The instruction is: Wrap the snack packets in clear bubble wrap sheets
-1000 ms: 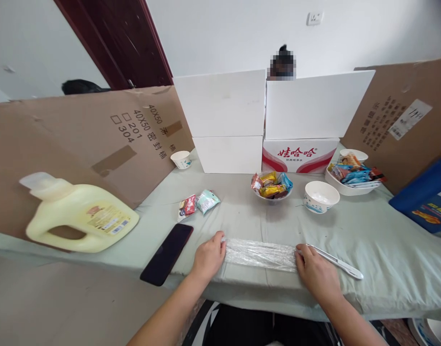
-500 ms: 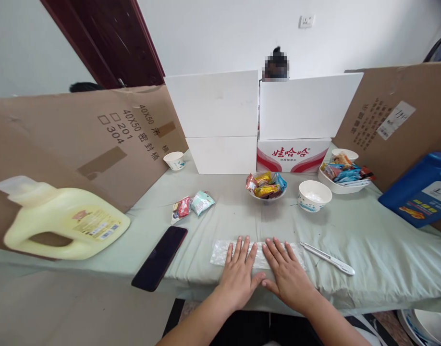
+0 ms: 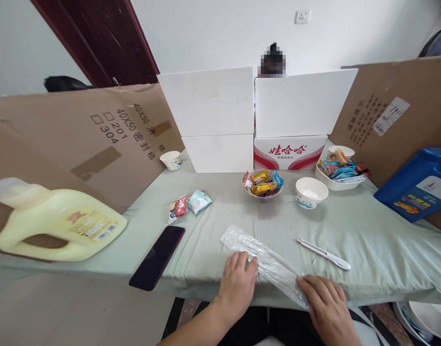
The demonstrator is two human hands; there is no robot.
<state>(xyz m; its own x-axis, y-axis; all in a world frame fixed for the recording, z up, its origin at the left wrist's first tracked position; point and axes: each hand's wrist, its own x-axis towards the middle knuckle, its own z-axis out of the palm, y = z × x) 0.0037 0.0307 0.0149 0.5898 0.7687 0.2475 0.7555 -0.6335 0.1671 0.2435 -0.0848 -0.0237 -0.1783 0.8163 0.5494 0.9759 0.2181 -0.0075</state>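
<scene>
A folded strip of clear plastic film [image 3: 269, 257] lies slantwise at the table's front edge, its right end lifted toward me. My left hand [image 3: 238, 283] has its fingers curled at the strip's lower edge near the middle, thumb against the film. At the right end, my right hand [image 3: 324, 302] pinches the film between thumb and fingers. A white utility knife [image 3: 324, 253] rests on the cloth just beyond my right hand. Left of my hands lies a dark phone [image 3: 157, 258].
Two small snack packets [image 3: 188, 205] lie behind the phone. Further back are a bowl of wrapped snacks [image 3: 265, 185], a paper bowl [image 3: 312, 193] and a white snack tray [image 3: 341, 175]. A yellow jug [image 3: 62, 223] and blue jug [image 3: 418, 185] flank the table. White boxes [image 3: 216, 154] stand behind.
Both hands lay flat on the straight strip before. They have drawn back toward me and curled onto the film, which is now turned slantwise with its right end raised.
</scene>
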